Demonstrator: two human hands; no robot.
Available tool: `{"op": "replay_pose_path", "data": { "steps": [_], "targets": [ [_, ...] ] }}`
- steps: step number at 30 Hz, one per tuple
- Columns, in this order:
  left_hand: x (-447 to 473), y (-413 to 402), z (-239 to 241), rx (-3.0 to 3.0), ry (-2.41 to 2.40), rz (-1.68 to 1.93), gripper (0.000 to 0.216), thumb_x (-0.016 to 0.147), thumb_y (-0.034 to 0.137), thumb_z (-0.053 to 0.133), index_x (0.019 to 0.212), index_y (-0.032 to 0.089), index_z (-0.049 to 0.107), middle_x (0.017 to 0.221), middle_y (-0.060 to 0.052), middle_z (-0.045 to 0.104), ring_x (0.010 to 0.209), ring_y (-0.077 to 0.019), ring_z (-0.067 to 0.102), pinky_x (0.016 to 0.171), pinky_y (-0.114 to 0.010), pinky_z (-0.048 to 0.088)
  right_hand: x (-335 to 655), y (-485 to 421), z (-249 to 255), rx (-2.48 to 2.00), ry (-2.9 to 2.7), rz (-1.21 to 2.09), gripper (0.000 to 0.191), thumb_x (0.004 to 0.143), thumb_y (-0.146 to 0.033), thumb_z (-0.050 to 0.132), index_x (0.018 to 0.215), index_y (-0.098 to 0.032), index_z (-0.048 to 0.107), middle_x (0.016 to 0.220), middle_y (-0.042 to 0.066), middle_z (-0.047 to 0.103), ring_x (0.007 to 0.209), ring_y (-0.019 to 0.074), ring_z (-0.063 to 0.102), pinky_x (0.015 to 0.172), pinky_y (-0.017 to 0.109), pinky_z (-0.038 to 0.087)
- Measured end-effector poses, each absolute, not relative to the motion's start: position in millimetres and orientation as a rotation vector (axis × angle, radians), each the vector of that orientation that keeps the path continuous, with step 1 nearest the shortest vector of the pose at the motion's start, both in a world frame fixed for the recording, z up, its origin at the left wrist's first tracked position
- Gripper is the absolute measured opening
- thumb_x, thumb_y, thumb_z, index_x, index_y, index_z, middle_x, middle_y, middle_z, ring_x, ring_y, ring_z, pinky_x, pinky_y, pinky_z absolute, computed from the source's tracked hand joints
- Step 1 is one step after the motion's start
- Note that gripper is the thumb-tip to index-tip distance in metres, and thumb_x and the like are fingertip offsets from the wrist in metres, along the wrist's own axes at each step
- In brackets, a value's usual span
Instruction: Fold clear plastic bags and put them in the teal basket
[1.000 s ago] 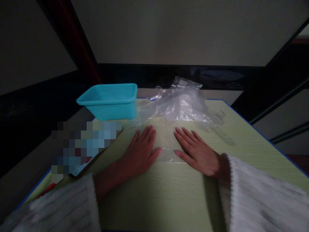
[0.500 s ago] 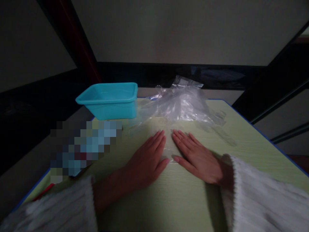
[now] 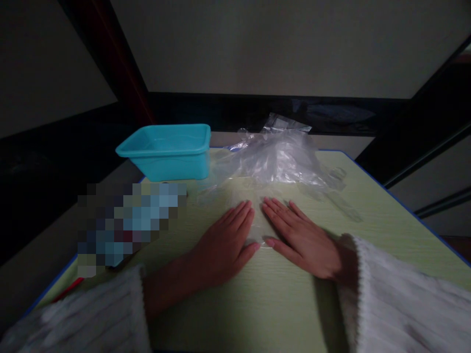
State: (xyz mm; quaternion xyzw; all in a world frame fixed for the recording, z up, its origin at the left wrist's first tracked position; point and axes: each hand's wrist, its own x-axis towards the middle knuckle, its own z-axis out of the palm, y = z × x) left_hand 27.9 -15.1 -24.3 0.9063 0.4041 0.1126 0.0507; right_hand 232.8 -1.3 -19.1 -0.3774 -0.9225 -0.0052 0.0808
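A clear plastic bag lies flat on the light green table, its edges hard to make out. My left hand rests palm down on its left side, fingers stretched out. On its right side my right hand lies flat too, fingers pointing away from me and thumb reaching toward the left thumb. A narrow gap separates the two hands, and the bag shows through it. Just beyond the fingertips is a crumpled heap of clear plastic bags.
At the back left stands a turquoise plastic basin. A blurred-out bluish object lies on the table's left side, with a thin red item near it. The table has a blue edge, and a pale panel rises behind it.
Both hands stay flat in nearly the same place. The view has shifted very slightly; the basin and the bags have not moved on the table.
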Motion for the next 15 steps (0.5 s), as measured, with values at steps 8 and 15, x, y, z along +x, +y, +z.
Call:
{"op": "replay_pose_path", "data": {
  "steps": [8, 15],
  "targets": [
    [20, -16, -9, 2.781, 1.006, 0.700, 0.025, 0.088, 0.023, 0.039, 0.099, 0.013, 0.059, 0.102, -0.010, 0.064, 0.095, -0.0205, 0.058, 0.085, -0.036, 0.047, 250, 2, 7, -0.487, -2.850, -0.118, 0.032, 0.093, -0.026, 0.035, 0.100, -0.014, 0.063, 0.092, 0.011, 0.067, 0.085, 0.0190, 0.059, 0.075, 0.033, 0.046],
    [20, -18, -11, 2.864, 1.019, 0.677, 0.019, 0.082, 0.022, 0.045, 0.090, 0.014, 0.060, 0.091, -0.008, 0.064, 0.085, -0.0206, 0.057, 0.078, -0.035, 0.048, 259, 0, 9, -0.541, -2.888, -0.102, 0.025, 0.088, -0.018, 0.039, 0.089, -0.015, 0.063, 0.084, 0.009, 0.065, 0.077, 0.0185, 0.056, 0.071, 0.032, 0.042]
  ]
}}
